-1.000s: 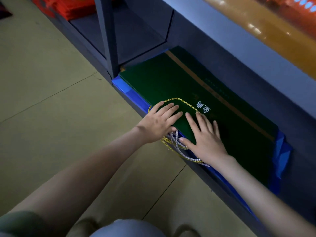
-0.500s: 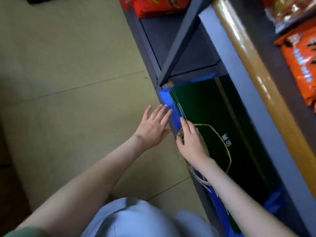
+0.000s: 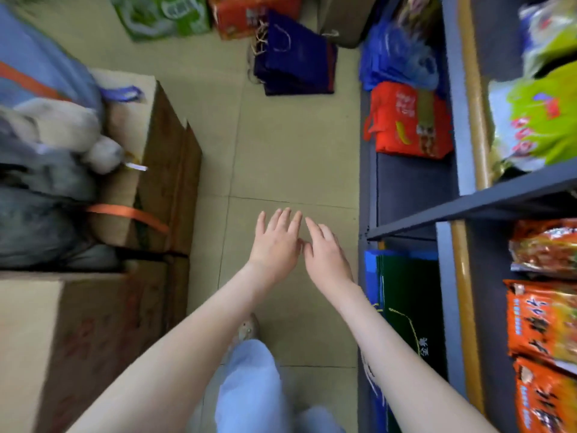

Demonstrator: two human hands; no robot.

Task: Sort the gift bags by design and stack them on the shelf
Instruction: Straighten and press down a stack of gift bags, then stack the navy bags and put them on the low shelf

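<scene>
Head view: the flat dark green paper gift bag with white lettering lies on top of a stack on the lowest level of the grey metal shelf unit, its gold cord handle looped across its face and the edges of bright blue flat bags showing under its near end. No finger touches the green bag. The right hand hovers over the beige tiled floor just left of the green bag's stack, its fingers straight, slightly spread and holding nothing; its forearm crosses in front of the bag's left edge. The left hand is further left of the green bag, beside the right hand and close to touching it at the thumbs, its fingers also straight, spread and empty. Beyond the green bag on the same shelf level stands an orange-red printed fabric bag. To the right of the green bag, higher shelf levels carry orange foil snack packets. Well beyond the green bag, on the floor, lies a pile of navy blue paper gift bags with cord handles. Far to its left stand brown cardboard boxes.
</scene>
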